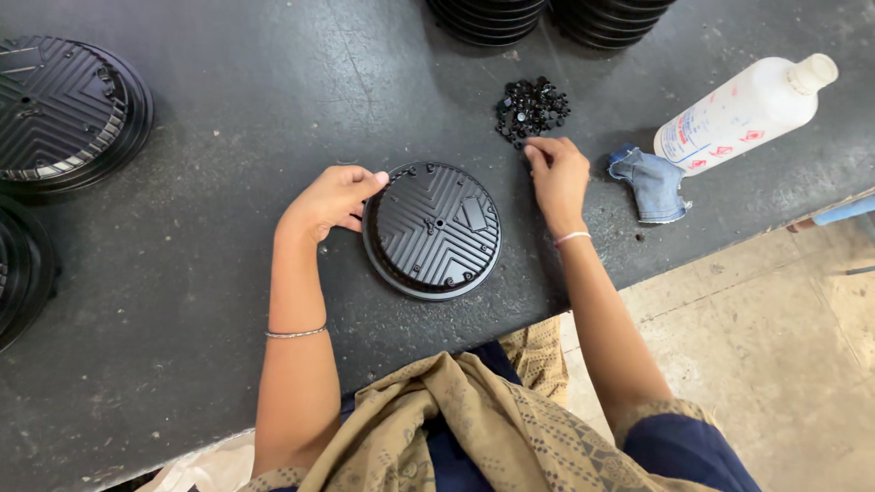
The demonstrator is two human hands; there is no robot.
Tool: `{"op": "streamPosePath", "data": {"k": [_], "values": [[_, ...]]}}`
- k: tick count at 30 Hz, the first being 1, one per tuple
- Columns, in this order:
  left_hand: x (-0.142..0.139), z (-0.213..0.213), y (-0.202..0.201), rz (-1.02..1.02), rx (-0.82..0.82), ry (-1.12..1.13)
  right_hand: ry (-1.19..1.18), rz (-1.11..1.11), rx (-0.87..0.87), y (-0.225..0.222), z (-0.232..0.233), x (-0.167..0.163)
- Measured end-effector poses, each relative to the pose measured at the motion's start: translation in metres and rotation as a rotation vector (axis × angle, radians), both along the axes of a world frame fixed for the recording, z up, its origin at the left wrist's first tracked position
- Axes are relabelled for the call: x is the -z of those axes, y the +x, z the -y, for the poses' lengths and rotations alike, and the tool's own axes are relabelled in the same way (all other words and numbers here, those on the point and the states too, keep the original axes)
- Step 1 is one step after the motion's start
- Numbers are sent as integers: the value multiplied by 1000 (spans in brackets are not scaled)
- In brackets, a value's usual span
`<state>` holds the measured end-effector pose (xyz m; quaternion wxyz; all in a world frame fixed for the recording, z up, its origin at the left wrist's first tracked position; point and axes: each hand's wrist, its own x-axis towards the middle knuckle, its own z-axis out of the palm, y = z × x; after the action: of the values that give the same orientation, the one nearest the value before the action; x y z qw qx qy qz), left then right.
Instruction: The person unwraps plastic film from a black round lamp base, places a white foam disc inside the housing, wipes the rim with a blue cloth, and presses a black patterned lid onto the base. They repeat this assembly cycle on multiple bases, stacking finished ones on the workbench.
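While left hand point(333, 199) touches it, disc point(432, 230) lies flat.

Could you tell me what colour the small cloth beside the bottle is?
The cloth is faded blue, like denim; head view.

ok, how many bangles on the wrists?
2. A thin silver bangle sits on the left forearm; a pink one is on the right wrist, just behind the right hand. The undersides of both arms are hidden.
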<state>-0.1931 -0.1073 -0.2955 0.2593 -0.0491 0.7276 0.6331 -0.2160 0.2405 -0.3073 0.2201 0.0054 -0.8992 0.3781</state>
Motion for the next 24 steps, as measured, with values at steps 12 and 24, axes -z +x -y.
{"op": "streamPosePath", "data": {"k": [12,24], "values": [[-7,1,5,-10,-19,-23,52,-74,-138,9,1,-12],[-4,4,2,2,-16,-8,638,-381,184,62,-113,-29]]}}
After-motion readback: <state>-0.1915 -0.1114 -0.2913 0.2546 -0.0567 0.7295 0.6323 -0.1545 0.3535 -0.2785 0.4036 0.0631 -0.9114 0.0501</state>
